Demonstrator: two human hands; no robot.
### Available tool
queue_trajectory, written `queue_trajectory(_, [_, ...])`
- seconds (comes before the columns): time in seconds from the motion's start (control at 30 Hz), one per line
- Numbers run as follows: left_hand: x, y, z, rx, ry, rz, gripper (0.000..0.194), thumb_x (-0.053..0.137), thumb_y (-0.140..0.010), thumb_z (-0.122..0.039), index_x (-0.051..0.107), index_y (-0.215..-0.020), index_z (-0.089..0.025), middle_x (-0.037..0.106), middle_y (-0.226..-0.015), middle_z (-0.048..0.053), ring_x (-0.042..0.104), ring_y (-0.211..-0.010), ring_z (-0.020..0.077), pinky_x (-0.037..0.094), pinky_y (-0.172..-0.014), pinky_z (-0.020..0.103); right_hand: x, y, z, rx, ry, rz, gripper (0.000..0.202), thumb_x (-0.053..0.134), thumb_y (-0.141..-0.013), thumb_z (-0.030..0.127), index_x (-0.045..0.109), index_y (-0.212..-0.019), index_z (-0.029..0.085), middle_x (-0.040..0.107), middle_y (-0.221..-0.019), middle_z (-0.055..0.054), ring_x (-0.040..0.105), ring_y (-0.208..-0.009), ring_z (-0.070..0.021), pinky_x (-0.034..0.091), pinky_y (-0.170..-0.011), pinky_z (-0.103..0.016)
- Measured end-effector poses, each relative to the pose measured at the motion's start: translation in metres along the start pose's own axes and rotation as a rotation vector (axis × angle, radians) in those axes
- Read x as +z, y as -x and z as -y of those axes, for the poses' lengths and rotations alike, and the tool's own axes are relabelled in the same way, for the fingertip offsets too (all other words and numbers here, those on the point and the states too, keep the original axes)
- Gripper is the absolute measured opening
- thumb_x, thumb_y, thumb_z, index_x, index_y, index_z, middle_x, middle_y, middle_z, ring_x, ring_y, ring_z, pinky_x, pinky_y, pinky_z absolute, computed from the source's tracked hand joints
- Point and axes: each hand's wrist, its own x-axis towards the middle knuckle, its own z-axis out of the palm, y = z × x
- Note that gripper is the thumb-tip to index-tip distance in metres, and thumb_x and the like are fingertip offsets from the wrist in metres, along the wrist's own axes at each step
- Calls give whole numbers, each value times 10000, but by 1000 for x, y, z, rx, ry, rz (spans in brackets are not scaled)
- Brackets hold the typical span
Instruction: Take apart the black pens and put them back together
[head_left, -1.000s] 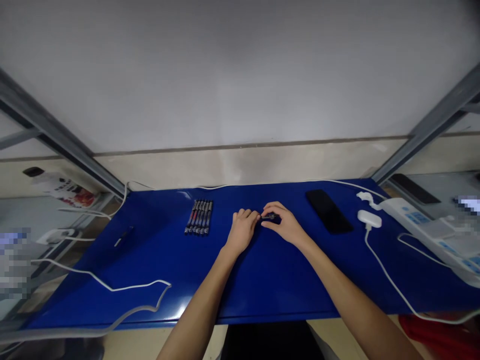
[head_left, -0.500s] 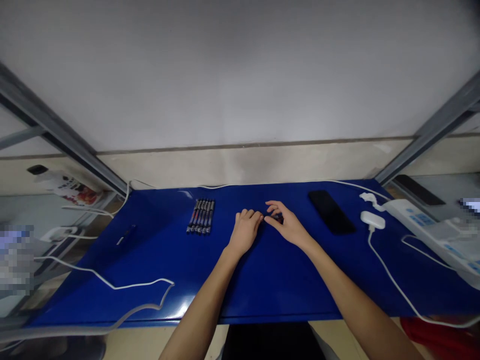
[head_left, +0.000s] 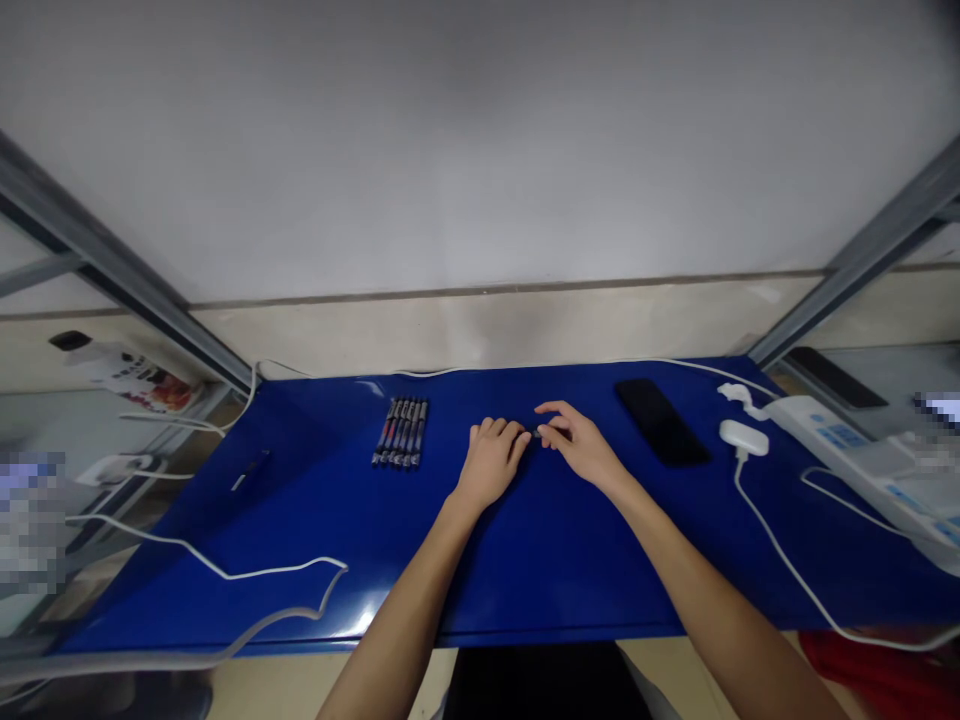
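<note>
Near the middle of the blue tabletop (head_left: 300, 530), my left hand (head_left: 489, 465) rests palm down with its fingers curled and closed. A short dark piece of a thin, pen-like object (head_left: 535, 433) shows between my two hands; most of it is hidden by the fingers. My right hand (head_left: 581, 446) pinches its right end with thumb and fingertips, the index finger arched above. To the left of my hands, several dark pens (head_left: 401, 432) lie side by side in a neat row, one with red marking.
A black phone (head_left: 661, 422) lies right of my hands. Beyond it are a white charger case (head_left: 744, 438) on a cable and a white power strip (head_left: 847, 450). One separate dark pen (head_left: 250, 470) and a white cable (head_left: 262, 573) lie at left. A bottle (head_left: 124, 372) stands past the frame.
My right hand's thumb and fingers have closed together at the dark object, where they were spread apart before. My left hand has hardly moved.
</note>
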Motion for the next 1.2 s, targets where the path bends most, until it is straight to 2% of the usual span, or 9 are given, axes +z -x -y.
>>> queue_trajectory(0.1, [0,-1,2,-27,-1,-21,319,339,-1020,-396,602,-991,-218,622,-926,37,488,-898,200,303,-770,344,-2,-2,-1,-42,27,-54,284,633,-836,263,606,-1118,237,693,-919,-38,659,-879,-187,513,-756,-319])
queue_trajectory(0.2, [-1,-1,4,-52,20,-42,317,345,-1019,-387,610,-973,-219,637,-923,33,493,-885,197,296,-764,340,-4,-2,-1,-32,29,-70,201,633,-838,286,654,-1031,233,695,-991,-56,658,-935,-200,518,-807,-342])
queue_trajectory(0.33, [-2,-3,5,-133,50,-97,286,404,-996,-358,614,-872,-209,640,-829,26,507,-851,191,285,-755,328,-7,-2,1,37,-48,-111,201,597,-877,360,668,-1003,220,691,-860,-43,659,-772,-182,517,-725,-327])
queue_trajectory(0.47, [-5,-7,9,-273,88,-145,297,450,-960,-314,564,-712,-196,597,-693,13,501,-761,179,270,-707,309,-12,-3,0,52,-122,-253,232,606,-873,399,673,-985,207,606,-655,0,570,-598,-150,444,-565,-276])
queue_trajectory(0.67, [-11,-9,18,-473,229,-215,380,421,-955,-307,424,-592,-194,518,-588,-2,452,-641,158,233,-628,292,-18,-8,-12,3,-128,-483,196,636,-851,396,611,-920,214,591,-674,7,560,-615,-151,444,-593,-282])
queue_trajectory(0.87, [-10,-9,17,-457,258,-237,455,446,-948,-463,443,-580,-197,510,-567,-4,444,-631,160,237,-627,283,-12,-6,-20,-30,324,-280,73,629,-836,268,647,-889,221,658,-914,-56,616,-861,-228,491,-799,-383])
queue_trajectory(1.0, [-8,-9,14,-444,239,-234,468,468,-934,-498,474,-577,-195,536,-571,0,458,-639,163,257,-648,283,-10,-1,-17,-129,548,-107,156,618,-869,282,680,-1009,251,622,-1044,-80,574,-971,-265,462,-909,-454])
queue_trajectory(1.1, [-8,-9,15,-433,213,-234,472,478,-928,-511,490,-579,-194,557,-580,2,469,-650,167,268,-667,288,-9,1,-13,-148,574,-74,225,612,-888,323,666,-1099,268,600,-1096,-91,565,-1013,-278,470,-913,-458])
queue_trajectory(1.2, [-7,-9,16,-430,202,-230,475,481,-925,-519,498,-580,-192,573,-593,5,480,-663,171,267,-670,291,-8,1,-8,-177,532,-122,227,589,-908,355,662,-1097,252,600,-1103,-98,567,-1039,-274,467,-929,-439])
